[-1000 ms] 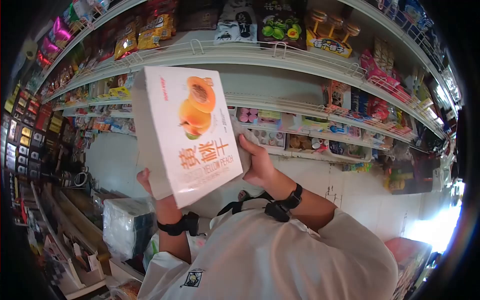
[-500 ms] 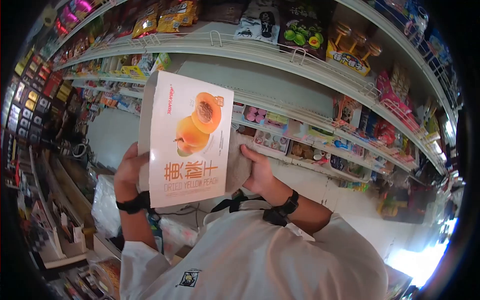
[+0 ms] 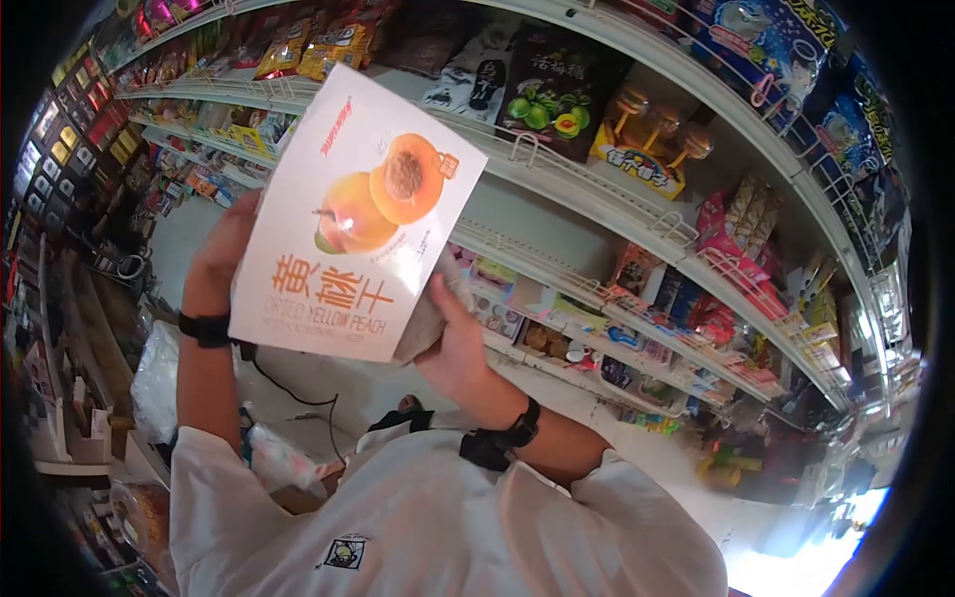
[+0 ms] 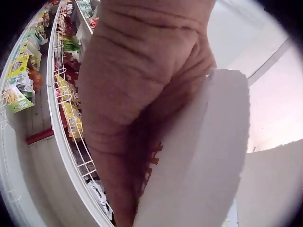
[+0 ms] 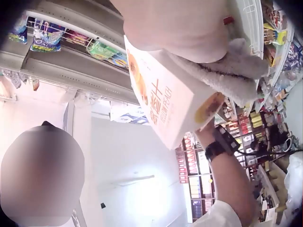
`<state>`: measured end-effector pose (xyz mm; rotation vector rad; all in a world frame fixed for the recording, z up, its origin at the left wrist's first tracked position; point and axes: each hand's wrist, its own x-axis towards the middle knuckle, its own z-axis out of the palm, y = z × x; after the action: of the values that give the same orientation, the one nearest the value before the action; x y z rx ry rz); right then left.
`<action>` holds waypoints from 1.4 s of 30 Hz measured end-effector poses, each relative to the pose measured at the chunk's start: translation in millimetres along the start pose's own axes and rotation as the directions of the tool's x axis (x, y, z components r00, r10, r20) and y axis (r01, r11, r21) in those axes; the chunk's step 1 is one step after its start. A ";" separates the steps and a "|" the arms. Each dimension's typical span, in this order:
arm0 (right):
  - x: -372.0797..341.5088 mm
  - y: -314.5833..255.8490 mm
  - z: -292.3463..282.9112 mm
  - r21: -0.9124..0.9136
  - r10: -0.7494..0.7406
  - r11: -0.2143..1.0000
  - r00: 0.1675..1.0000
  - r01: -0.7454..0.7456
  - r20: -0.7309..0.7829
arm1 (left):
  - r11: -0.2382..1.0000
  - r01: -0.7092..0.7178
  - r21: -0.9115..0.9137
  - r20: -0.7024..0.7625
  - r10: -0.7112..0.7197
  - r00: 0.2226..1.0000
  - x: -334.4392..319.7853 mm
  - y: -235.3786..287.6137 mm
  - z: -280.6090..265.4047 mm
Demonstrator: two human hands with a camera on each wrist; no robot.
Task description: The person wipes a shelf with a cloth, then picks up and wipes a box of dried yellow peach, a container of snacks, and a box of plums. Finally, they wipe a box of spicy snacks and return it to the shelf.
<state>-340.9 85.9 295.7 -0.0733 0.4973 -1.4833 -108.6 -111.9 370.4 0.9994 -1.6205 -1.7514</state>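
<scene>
A white cardboard box (image 3: 298, 234) printed with peaches and the words "dried yellow peach" is held up and tilted before the chest. My left hand (image 3: 224, 241) grips its left side, the fingers hidden behind the front panel. In the left wrist view that hand (image 4: 137, 80) lies against a plain cardboard panel (image 4: 203, 142) with a rough edge. At the lower right side, my right hand (image 3: 458, 348) holds a grey fluffy cloth (image 3: 426, 323) against the box, thumb upward. The right wrist view shows the cloth (image 5: 239, 78) bunched beside the box under that hand.
White shelves (image 3: 567, 189) with wire rails rise in front, holding snack bags (image 3: 557, 95), a yellow lollipop box (image 3: 637, 164) and small goods lower down. A plastic-wrapped bundle (image 3: 164, 368) stands at lower left. A black cable (image 3: 298, 398) trails near the waist.
The box swung upright, then tilted clockwise, and moved up and left with both hands. The left hand came up along the box's left side. The head view has shifted too.
</scene>
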 end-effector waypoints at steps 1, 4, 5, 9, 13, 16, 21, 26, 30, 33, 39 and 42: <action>-4.8 -2.4 -7.5 -0.011 0.002 1.000 1.000 -0.002 0.000 | 1.000 -0.005 -0.009 -0.003 0.005 1.000 -1.0 10.1 14.1; -17.6 -15.7 -27.8 -0.047 0.147 0.988 0.987 -0.144 0.071 | 0.982 -0.006 -0.188 0.046 0.015 0.999 3.6 30.5 45.5; -22.3 -22.2 -32.6 -0.049 0.148 0.988 0.987 -0.145 0.069 | 0.982 -0.006 -0.191 0.046 0.015 0.999 7.5 31.1 51.1; -38.1 -44.6 -55.1 -0.019 0.220 0.976 0.971 -0.219 0.097 | 0.997 -0.038 -0.060 0.130 0.045 0.991 14.7 31.9 77.6; -55.5 -74.4 -58.8 0.001 0.184 0.983 0.982 -0.184 0.029 | 0.993 0.077 0.095 0.040 -0.081 0.996 16.3 36.7 96.5; -69.5 -103.0 -62.4 0.014 0.010 1.000 0.997 -0.012 0.070 | 0.996 0.088 0.023 0.128 -0.090 0.988 9.2 35.3 119.7; -98.9 -167.9 -46.7 0.085 -0.167 0.984 0.983 0.160 0.082 | 0.993 0.084 -0.085 0.164 -0.069 0.984 -2.5 25.9 150.2; -116.7 -188.6 -61.6 0.012 -0.299 0.954 0.943 0.301 0.148 | 0.998 0.069 -0.011 0.147 -0.067 0.987 -17.3 19.2 170.7; -123.4 -209.3 -90.2 -0.320 -0.270 0.901 0.956 0.293 0.117 | 0.997 0.053 0.050 0.100 -0.058 0.993 -41.3 14.2 170.7; -132.4 -220.6 -75.4 -0.485 -0.250 0.827 0.959 0.284 0.135 | 0.994 0.073 0.084 0.073 -0.079 0.994 -57.3 6.7 169.8; -111.5 -229.7 -42.0 -0.805 -0.150 0.546 0.972 0.232 0.179 | 0.960 0.208 0.190 0.270 -0.254 0.929 -46.1 4.5 192.4; -108.3 -227.2 -24.9 -0.689 -0.139 0.673 0.961 0.270 0.240 | 0.915 0.222 0.337 0.113 -0.274 0.955 -45.3 -1.8 199.0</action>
<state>-562.5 172.6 381.6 -0.9052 0.9366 -1.4002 -244.4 40.4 375.1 1.2948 -2.0027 -1.8029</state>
